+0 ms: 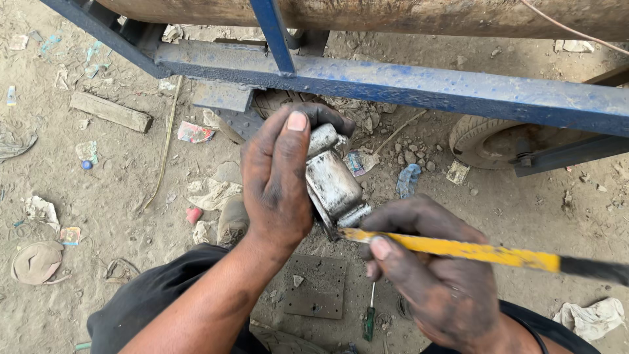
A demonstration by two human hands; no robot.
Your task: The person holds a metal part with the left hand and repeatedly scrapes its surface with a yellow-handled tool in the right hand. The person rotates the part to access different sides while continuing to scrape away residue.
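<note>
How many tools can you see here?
2. A yellow-handled tool in the right hand, its tip against the metal part held by the left hand; a green screwdriver on the ground. Others may be hidden.

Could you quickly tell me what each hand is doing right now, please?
Left hand: closed around a grimy metal part.
Right hand: closed on a yellow-handled tool, its tip at the part.

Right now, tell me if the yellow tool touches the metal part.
Touching. The head view shows the yellow tool's tip meeting the lower end of the metal part, with no gap, while the left hand holds the part.
</note>
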